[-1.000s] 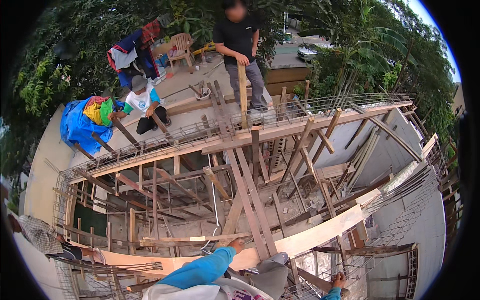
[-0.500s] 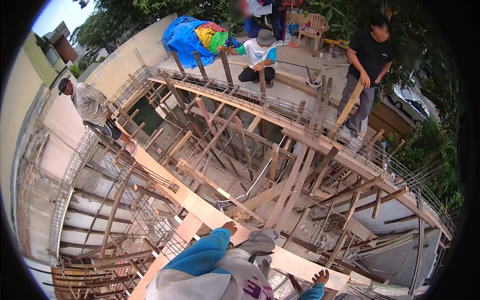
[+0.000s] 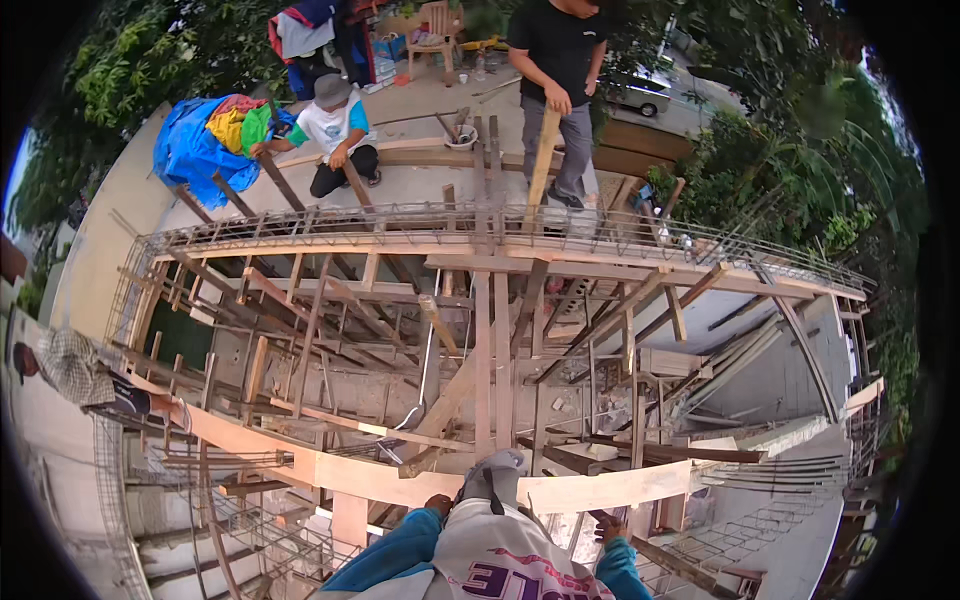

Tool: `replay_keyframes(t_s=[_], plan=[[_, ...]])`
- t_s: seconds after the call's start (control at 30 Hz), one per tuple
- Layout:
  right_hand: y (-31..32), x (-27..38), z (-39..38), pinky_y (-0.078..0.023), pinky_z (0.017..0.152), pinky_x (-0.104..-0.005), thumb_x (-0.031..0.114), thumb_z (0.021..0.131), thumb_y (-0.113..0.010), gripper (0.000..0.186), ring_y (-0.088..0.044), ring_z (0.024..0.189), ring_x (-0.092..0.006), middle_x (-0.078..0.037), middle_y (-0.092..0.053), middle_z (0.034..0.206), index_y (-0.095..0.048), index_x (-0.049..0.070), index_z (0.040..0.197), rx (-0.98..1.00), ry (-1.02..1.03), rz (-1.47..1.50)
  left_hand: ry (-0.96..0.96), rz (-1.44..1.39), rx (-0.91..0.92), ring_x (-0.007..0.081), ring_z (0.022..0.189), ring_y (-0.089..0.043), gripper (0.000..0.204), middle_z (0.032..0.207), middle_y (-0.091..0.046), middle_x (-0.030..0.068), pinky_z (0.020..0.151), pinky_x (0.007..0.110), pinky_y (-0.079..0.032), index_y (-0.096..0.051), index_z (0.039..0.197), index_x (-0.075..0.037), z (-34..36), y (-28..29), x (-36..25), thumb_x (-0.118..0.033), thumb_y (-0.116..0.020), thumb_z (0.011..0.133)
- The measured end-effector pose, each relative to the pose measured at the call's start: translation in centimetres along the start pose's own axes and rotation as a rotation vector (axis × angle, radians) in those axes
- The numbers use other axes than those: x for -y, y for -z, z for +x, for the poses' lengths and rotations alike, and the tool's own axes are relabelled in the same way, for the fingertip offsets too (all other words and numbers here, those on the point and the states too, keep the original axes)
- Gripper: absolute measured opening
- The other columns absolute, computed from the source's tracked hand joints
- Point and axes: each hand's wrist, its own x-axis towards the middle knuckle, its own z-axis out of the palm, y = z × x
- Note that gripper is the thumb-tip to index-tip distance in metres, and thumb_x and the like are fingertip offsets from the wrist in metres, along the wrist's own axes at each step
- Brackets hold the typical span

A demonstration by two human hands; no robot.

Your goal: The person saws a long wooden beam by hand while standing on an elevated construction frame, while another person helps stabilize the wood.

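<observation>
I am above a light plywood plank (image 3: 385, 483) that crosses a deep, open timber frame, with my grey shoe (image 3: 497, 468) on or just over it. My left hand (image 3: 438, 503) is beside my bent leg, close to the plank's near edge; its fingers are too small and partly hidden to read. Out to the right, my right hand (image 3: 608, 527) hangs just below the plank, fingers apart, with nothing clearly held. A dark timber piece (image 3: 680, 568) slopes beneath it.
Upright and crossing timbers (image 3: 490, 370) fill the pit ahead. A rebar cage (image 3: 400, 217) runs along the far beam. One person (image 3: 340, 130) crouches there, another (image 3: 560, 90) stands holding a board (image 3: 542, 165). A third person (image 3: 80, 370) is at the left end of the plank.
My view has swung to the right, so the far beam now lies nearly level. My right hand appears closer to the plank. The other people hold roughly the same poses.
</observation>
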Motion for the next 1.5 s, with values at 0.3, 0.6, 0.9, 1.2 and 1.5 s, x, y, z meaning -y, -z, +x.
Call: replay_keyframes(t_s=[0.3,0.6,0.9,1.2,1.5], plan=[[-2.4,-15.0,-15.9,-0.049,0.087,-0.0441,0.040,0.082,-0.062,0.042,-0.063,0.097,-0.0380,-0.020,-0.067,0.103,-0.064,0.013,0.114,-0.963,-0.032,0.019,-0.094,0.152,0.208,0.0295,0.094,-0.064,0.050,0.109,-0.064,0.0143,0.079,0.044,-0.053,-0.053,0.126,-0.008,14.7,16.2,-17.9,-0.036,-0.058,0.085],[-4.4,-18.4,-31.3,-0.048,0.085,-0.0396,0.017,0.086,-0.058,0.031,-0.061,0.095,-0.0314,-0.017,-0.062,0.106,-0.058,0.006,0.115,-1.753,-0.075,0.750,-0.373,0.358,-0.039,0.0334,0.102,-0.060,0.050,0.118,-0.058,0.0185,0.083,0.047,-0.052,-0.049,0.130,-0.002,20.6,13.9,-40.2,-0.032,-0.055,0.090],[-1.2,-24.8,-30.4,-0.038,0.103,-0.0465,0.033,0.085,-0.062,0.060,-0.044,0.124,-0.0373,-0.017,-0.043,0.135,-0.040,0.013,0.138,-1.645,-0.249,0.708,-0.927,0.587,0.228,0.0348,0.102,-0.059,0.040,0.114,-0.059,0.0222,0.087,0.045,-0.050,-0.051,0.124,0.006,10.0,-4.4,-44.8,-0.016,-0.057,0.091],[0.7,-27.1,-23.9,-0.034,0.107,-0.0484,0.047,0.090,-0.053,0.065,-0.040,0.130,-0.0378,-0.019,-0.039,0.144,-0.037,0.011,0.141,-1.148,-0.176,0.723,-0.895,0.888,0.708,0.0297,0.093,-0.061,0.039,0.107,-0.063,0.0196,0.085,0.040,-0.048,-0.061,0.110,0.006,2.3,-4.1,-37.3,-0.016,-0.064,0.078],[-7.1,-26.2,-21.1,-0.043,0.098,-0.0472,0.045,0.083,-0.060,0.055,-0.055,0.114,-0.0379,-0.018,-0.060,0.122,-0.057,0.009,0.123,-0.872,-0.233,0.714,-0.864,1.044,0.606,0.0267,0.093,-0.061,0.036,0.104,-0.066,0.0152,0.084,0.038,-0.048,-0.065,0.103,0.002,6.7,-0.2,-38.9,-0.025,-0.067,0.078]])
